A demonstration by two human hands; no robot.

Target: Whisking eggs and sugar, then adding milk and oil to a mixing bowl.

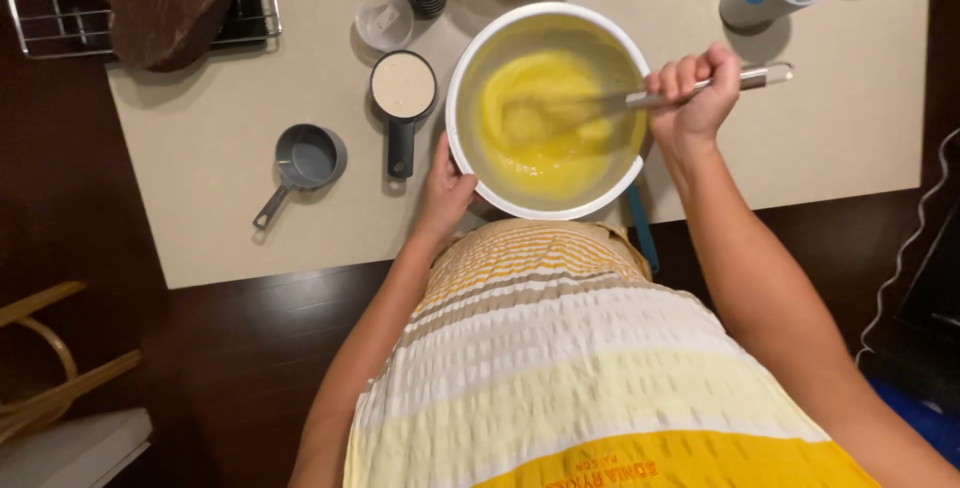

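a right hand clenched on a whisk works smooth yellow batter in a white bowl steadied by the left hand, a filled measuring cup beside it apparently not yet added.

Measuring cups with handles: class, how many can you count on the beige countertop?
2. A black-handled measuring cup filled with white liquid stands just left of the white mixing bowl. An empty grey measuring cup sits further left. Others may lie outside the view.
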